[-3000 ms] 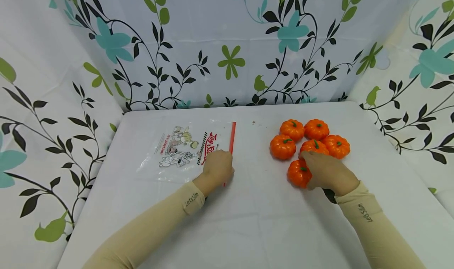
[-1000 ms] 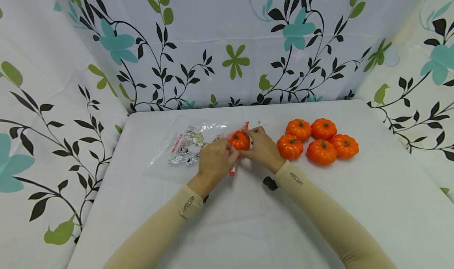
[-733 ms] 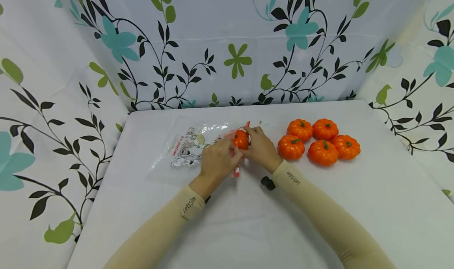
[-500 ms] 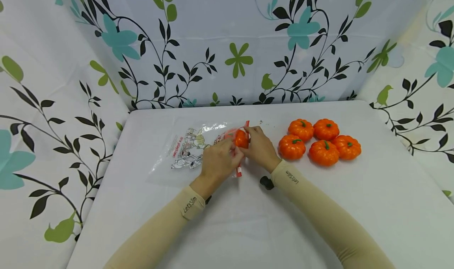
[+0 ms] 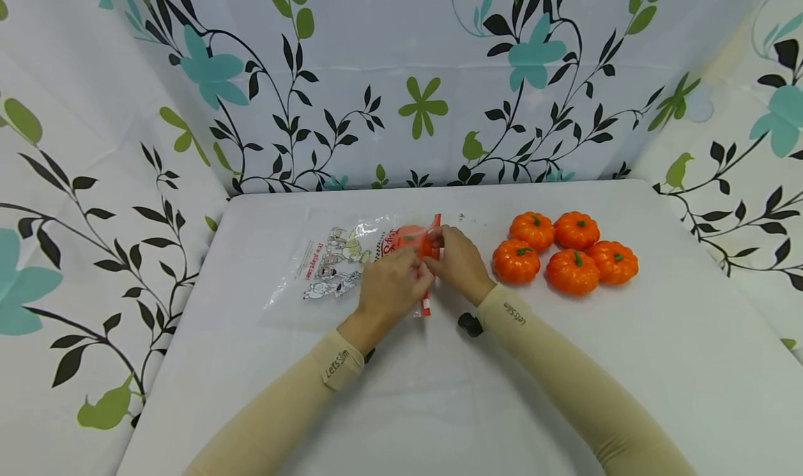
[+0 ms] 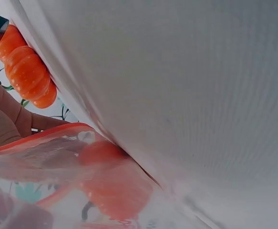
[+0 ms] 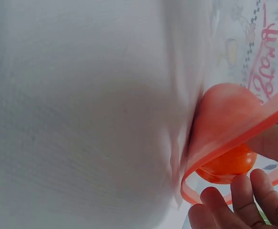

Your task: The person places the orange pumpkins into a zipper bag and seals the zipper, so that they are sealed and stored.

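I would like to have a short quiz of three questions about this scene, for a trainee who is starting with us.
1. How many loose pumpkins lie on the table, wholly outside the bag?
2. True or false: the pumpkin at the bag's mouth is wholly outside the bag.
3. Which hand is nearer to the loose pumpkins: (a) left, (b) right?

Key:
1. Five.
2. False; this sixth pumpkin is partly inside.
3. (b), the right hand.

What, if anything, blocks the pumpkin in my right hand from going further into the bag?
Nothing visible does: the pumpkin is partly inside the clear bag, with your right hand at its outer side.
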A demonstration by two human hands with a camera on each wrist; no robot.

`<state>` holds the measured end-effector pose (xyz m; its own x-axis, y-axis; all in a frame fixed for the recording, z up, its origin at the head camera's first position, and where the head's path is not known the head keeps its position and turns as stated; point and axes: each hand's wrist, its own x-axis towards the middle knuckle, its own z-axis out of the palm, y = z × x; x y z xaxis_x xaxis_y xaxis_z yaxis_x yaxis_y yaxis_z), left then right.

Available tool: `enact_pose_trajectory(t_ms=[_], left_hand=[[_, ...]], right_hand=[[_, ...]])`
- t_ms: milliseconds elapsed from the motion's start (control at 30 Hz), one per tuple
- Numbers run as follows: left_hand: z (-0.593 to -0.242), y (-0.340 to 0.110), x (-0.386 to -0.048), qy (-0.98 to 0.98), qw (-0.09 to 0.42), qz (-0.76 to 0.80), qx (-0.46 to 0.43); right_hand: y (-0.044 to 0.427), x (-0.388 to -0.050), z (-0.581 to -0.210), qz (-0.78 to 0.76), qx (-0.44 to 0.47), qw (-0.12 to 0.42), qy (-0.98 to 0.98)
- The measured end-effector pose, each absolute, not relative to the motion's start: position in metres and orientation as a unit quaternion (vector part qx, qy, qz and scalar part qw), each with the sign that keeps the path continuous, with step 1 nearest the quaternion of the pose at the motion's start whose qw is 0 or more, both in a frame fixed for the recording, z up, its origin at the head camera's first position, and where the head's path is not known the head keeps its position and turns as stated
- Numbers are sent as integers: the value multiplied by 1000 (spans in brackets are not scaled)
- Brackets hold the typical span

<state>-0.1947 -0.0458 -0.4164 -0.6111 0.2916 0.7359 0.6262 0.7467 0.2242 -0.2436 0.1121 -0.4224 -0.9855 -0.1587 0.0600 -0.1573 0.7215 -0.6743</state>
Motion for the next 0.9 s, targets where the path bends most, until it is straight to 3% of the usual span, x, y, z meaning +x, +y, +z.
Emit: enact_pose_trajectory(t_ms=[467, 900], left_hand=[[-418, -43, -193, -877, 330, -226, -265], [-418, -43, -192, -886, 304, -232, -262]], right_hand=[[123, -232, -419, -362, -128, 25, 923], [168, -213, -377, -294, -151, -101, 939]])
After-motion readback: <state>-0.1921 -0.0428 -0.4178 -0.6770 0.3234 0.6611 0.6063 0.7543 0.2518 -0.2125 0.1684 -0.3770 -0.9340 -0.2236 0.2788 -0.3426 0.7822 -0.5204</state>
